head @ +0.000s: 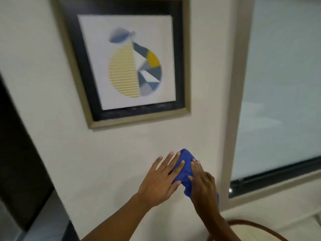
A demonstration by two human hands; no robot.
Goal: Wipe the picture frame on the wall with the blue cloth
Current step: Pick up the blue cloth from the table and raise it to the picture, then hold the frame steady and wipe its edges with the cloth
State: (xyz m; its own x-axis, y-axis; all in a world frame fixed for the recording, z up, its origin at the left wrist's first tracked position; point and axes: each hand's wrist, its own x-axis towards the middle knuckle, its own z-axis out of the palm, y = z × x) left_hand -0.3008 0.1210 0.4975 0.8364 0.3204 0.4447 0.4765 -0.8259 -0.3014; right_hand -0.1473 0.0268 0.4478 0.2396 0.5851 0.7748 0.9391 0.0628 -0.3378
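Observation:
The picture frame (pixel 139 117) hangs on the white wall, with a grey-gold outer rim, a black inner border and a pear print in yellow and blue. Well below it, the blue cloth (pixel 185 169) is bunched between both hands. My left hand (pixel 159 178) lies flat with fingers spread, its fingertips resting on the cloth's left side. My right hand (pixel 203 183) covers the cloth's right side and grips it, a corner of cloth showing under the wrist. Neither hand touches the frame.
A frosted window (pixel 281 84) with a beige surround and dark lower sill fills the right. A dark panel (pixel 19 153) stands at the left edge. A round brown-rimmed seat or table (pixel 257 230) shows at the bottom right.

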